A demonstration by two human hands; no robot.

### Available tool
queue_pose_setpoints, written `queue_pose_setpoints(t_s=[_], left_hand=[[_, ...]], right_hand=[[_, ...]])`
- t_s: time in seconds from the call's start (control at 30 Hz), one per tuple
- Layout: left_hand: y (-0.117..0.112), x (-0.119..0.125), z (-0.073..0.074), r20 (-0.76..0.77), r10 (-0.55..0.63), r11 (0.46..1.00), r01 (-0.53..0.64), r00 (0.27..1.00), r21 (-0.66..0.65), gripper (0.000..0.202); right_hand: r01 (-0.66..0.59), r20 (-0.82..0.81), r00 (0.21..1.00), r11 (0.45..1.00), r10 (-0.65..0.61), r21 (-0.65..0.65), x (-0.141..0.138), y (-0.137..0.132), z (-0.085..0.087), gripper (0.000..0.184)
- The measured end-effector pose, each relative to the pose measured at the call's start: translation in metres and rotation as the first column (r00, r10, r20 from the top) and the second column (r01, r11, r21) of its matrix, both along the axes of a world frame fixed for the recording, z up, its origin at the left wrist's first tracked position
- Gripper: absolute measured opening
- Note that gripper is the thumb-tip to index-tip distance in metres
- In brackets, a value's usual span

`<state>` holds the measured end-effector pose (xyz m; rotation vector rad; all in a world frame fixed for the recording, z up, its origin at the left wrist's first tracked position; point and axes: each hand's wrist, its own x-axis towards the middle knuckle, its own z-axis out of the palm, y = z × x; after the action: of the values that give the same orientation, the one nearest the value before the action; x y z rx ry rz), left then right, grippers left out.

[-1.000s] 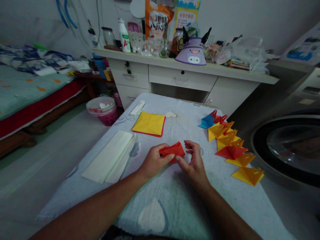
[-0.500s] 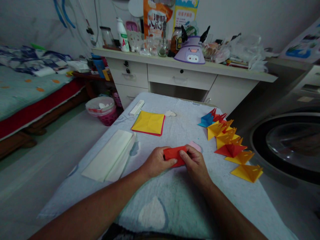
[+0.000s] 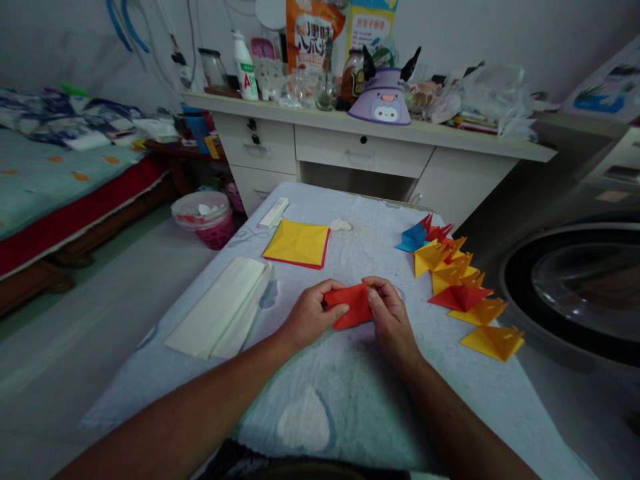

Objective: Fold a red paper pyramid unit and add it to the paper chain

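Red paper (image 3: 355, 307), part-folded, is pinched by left hand (image 3: 311, 315) and right hand (image 3: 391, 319). Folded pieces (image 3: 463, 299) are lined up; stacked sheets (image 3: 299, 241) are left flat.

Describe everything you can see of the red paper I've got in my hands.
The red paper is a plain orange-red piece, seemingly thin and folded, with a roughly four-sided outline; how many layers it has can't be told. It is held near the middle of the cloth-covered table. The left hand grips its left end, thumb over the face toward you, and the right hand pinches its right edge. Fingers hide both ends, and whether its lower edge touches the cloth is unclear.
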<state>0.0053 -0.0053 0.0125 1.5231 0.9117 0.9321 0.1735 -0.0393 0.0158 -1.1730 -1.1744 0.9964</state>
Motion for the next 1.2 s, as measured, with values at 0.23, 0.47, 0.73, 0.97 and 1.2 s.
queue_pose_setpoints(t_s=[0.23,0.47,0.73,0.97,1.2], left_hand=[[0.0045,-0.0019,-0.0001,0.211,0.146,0.989,-0.141,0.967,-0.04,0.05],[0.0022,-0.0006,-0.001,0.134,0.146,0.985,-0.157,0.98,0.072,0.044],[0.001,-0.004,0.0001,-0.048,0.202,0.955,-0.185,0.978,0.233,0.026],[-0.0003,-0.0052,-0.0007,-0.134,0.219,0.933,-0.167,0.966,0.319,0.017],[-0.0033,-0.0053,-0.0009,-0.114,0.171,0.928,-0.121,0.979,0.353,0.041]], right_hand=[[0.048,0.055,0.997,0.999,-0.047,-0.013,0.0029,0.0024,-0.0099,0.027],[0.003,0.258,0.965,0.986,-0.046,0.165,-0.0032,-0.0025,-0.0051,0.024],[-0.011,0.322,0.943,0.963,-0.08,0.271,0.0007,-0.004,-0.0043,0.014],[-0.01,0.311,0.947,0.963,-0.077,0.269,0.0017,-0.0049,-0.0073,0.015],[0.0,0.333,0.938,0.957,-0.101,0.292,0.002,-0.0052,-0.0038,0.012]])
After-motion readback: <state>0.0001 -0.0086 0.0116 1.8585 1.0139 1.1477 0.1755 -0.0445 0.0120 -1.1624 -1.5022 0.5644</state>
